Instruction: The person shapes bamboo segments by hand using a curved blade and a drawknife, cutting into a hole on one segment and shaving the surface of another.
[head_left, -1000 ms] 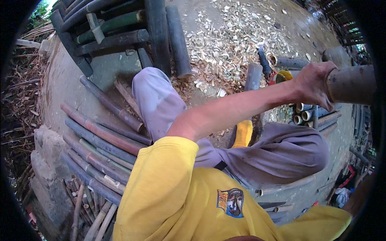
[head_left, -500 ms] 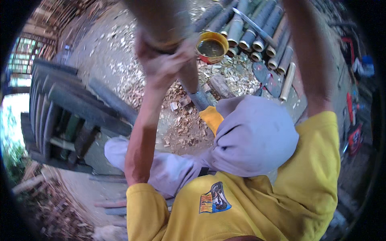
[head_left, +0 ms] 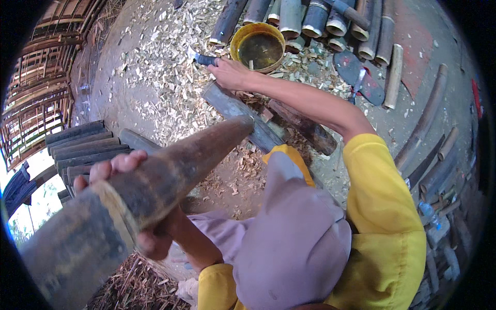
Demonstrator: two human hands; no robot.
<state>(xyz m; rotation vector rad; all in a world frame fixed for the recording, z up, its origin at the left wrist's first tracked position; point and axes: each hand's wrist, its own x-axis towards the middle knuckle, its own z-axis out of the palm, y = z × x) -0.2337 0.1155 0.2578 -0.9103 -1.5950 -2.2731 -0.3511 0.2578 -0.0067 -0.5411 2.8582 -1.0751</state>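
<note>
My left hand (head_left: 135,204) is wrapped tight around a thick bamboo section (head_left: 150,191), its tapered end pointing at the wooden block (head_left: 243,116). My right hand (head_left: 230,72) is closed on a dark-handled knife (head_left: 204,59) lying among shavings, just beside the yellow bowl (head_left: 237,41).

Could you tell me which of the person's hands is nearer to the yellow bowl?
The right hand. It lies just beside the yellow bowl, gripping a blue-handled tool. The left hand is far off in the lower left, holding a thick bamboo pole.
</note>
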